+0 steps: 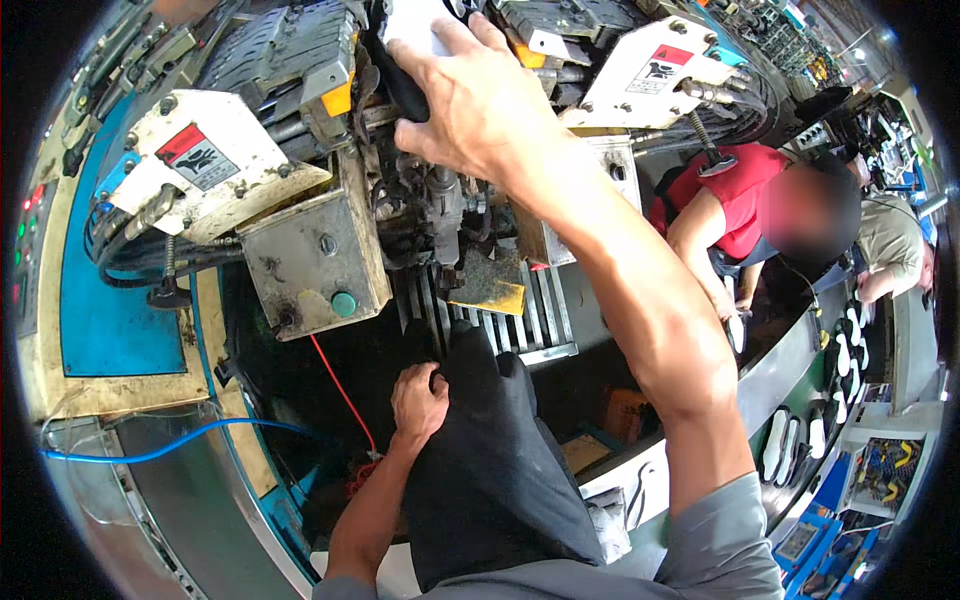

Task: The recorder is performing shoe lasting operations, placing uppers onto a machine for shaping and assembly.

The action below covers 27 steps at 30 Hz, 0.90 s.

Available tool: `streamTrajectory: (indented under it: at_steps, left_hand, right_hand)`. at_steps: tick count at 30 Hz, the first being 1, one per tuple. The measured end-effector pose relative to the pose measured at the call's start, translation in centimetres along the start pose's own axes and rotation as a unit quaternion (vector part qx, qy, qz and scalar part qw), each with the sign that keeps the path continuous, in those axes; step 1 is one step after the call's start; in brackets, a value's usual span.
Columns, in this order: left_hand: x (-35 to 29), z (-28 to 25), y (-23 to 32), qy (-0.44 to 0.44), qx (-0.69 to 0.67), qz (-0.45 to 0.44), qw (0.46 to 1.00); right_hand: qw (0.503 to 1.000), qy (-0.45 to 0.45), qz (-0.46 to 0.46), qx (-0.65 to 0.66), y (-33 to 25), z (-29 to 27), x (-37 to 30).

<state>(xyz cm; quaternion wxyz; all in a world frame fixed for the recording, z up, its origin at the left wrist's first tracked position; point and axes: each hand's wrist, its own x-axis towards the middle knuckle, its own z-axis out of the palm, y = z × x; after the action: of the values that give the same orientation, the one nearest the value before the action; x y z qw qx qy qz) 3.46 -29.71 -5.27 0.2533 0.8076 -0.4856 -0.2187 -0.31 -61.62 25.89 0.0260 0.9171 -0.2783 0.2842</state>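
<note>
At the top middle, my right hand (475, 105) reaches up into the machine and grips a black-and-white shoe (412, 28). Its fingers lie over the white face and the thumb is at the black side; the shoe's far end is cut off by the picture's edge. My left hand (420, 403) rests low by my knee against the black trousers (480, 470), with its fingers curled in. Whatever may be inside those fingers is hidden. Around the shoe stands the machine's metal clamp mechanism (440, 215), between two white side plates with warning labels.
A grey control box (315, 255) with a green button juts out at the left. Below the machine is a slatted metal grate (545, 315). A blue hose (180, 448) crosses the lower left. On the right, a person in red (745, 195) sits beside a conveyor carrying several shoes (780, 445).
</note>
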Motion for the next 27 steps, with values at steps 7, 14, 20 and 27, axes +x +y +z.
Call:
streamTrajectory:
  at_steps: [7,14,20,27]
  left_hand:
    - [-0.3,0.4,-0.2,-0.008,0.002,0.007,1.000]
    - [0.0,0.8,1.0,-0.019,0.000,-0.001,1.000]
    - [0.2,0.9,-0.2,-0.025,-0.009,0.016,1.000]
    - [2.2,2.1,-1.3,-0.034,0.029,0.085,0.995]
  right_hand:
    - [0.995,-0.071,0.045,-0.062,-2.9,-3.6,1.9]
    - [0.989,0.139,-0.016,0.036,-0.9,0.8,-5.1]
    - [0.959,0.017,0.221,0.174,-8.9,-2.6,-40.5]
    - [0.648,-0.142,0.736,-0.137,-24.0,-25.6,-86.4]
